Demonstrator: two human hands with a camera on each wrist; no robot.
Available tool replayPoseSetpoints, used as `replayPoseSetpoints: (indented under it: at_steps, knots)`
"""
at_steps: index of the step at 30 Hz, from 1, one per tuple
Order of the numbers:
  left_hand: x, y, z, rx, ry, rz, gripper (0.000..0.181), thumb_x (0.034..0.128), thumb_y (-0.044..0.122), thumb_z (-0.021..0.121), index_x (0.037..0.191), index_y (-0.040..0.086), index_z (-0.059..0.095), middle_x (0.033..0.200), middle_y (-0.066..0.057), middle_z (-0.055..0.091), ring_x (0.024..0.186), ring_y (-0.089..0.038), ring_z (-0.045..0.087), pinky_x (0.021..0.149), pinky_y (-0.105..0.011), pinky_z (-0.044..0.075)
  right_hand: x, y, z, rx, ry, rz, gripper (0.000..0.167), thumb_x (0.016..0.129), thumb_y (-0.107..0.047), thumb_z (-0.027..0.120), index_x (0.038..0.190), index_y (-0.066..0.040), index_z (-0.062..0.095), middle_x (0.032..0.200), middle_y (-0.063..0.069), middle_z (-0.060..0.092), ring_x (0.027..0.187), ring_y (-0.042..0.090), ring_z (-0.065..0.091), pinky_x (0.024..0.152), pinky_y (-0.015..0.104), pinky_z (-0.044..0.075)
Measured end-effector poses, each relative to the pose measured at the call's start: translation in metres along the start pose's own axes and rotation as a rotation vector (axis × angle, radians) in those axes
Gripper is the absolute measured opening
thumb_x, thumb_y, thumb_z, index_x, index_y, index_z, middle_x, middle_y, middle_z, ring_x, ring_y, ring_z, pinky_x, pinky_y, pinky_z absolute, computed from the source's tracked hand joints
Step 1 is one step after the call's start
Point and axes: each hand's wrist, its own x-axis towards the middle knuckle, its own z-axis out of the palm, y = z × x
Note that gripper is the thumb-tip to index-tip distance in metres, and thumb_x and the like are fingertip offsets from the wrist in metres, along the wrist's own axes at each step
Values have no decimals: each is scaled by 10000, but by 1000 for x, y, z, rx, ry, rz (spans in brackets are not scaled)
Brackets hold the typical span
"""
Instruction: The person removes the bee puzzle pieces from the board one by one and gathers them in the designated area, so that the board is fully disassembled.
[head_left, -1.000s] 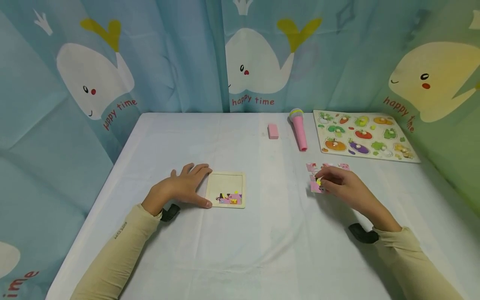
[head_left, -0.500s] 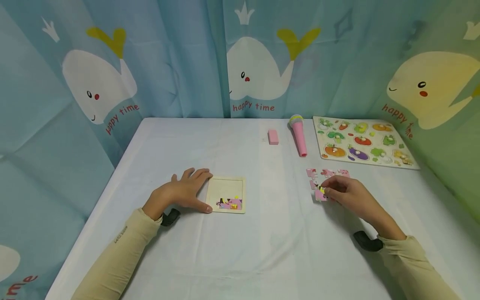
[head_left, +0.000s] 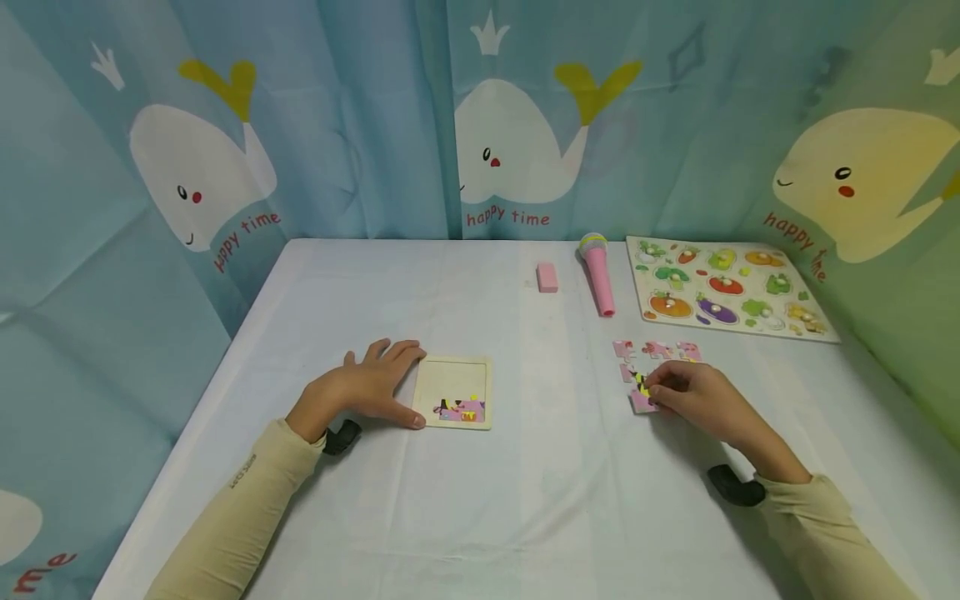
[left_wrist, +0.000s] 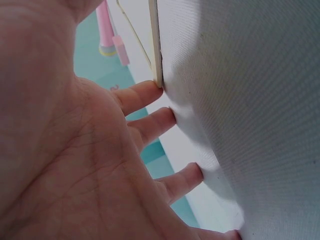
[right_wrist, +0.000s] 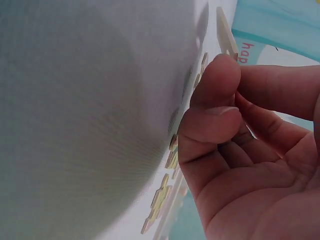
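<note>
In the head view, my left hand [head_left: 367, 387] lies with fingers spread at the left side of a square wooden puzzle tray [head_left: 452, 361]. Its thumb touches the lower left corner, and in the left wrist view a fingertip [left_wrist: 150, 92] meets the upper one. Pink puzzle pieces [head_left: 468, 408] with yellow and black print lie along the tray's bottom. Over on the right, my right hand [head_left: 697, 400] pinches a pink jigsaw piece [head_left: 641, 402] between thumb and fingers, low over the cloth. The fingers partly hide it; the right wrist view does not show it clearly.
Several loose jigsaw pieces [head_left: 657, 349] lie just beyond the right hand. Farther back are a pink toy microphone [head_left: 599, 275], a pink block [head_left: 547, 277] and a vegetable peg board [head_left: 731, 287]. A whale-print curtain [head_left: 360, 125] hangs behind the white-covered table [head_left: 480, 517].
My right hand has shifted slightly right and toward me, with the jigsaw piece drawn away from the loose ones. The left hand stays at the tray. The head view has tilted up a little.
</note>
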Motion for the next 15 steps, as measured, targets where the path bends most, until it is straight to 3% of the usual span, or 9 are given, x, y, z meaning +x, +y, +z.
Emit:
replayPoseSetpoints:
  at_steps: [15]
  knots:
    - [-1, 1, 0, 2, 6, 4, 1084, 856, 581, 852, 1664, 112, 301, 1748, -107, 206, 1586, -490, 128, 1138, -834, 134, 1, 2, 4, -149, 58, -84, 66, 1013, -45, 707, 985, -7, 753, 836, -9, 667, 751, 179, 544, 621, 298, 457]
